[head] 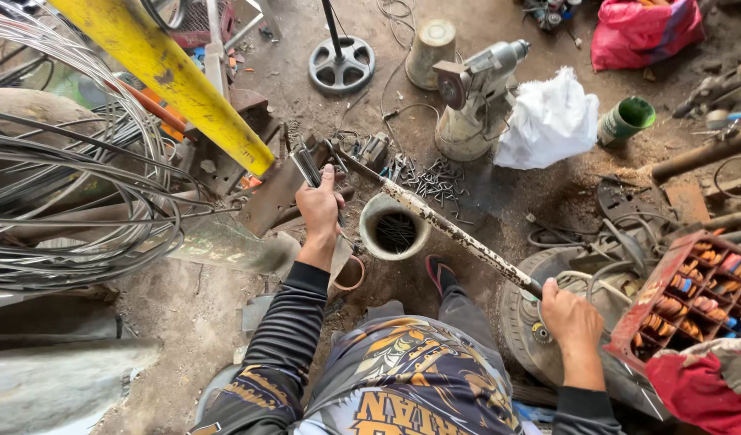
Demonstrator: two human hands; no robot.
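Left hand [319, 206] grips wire rods [307, 167], right hand [570, 316] the lever [443, 226]

Left hand [320, 211] fisted, arm outstretched; right hand [570, 316] gripping, lower.

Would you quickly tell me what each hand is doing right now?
Left hand: closed around a bundle of metal rods.
Right hand: closed on the end of a long lever handle.
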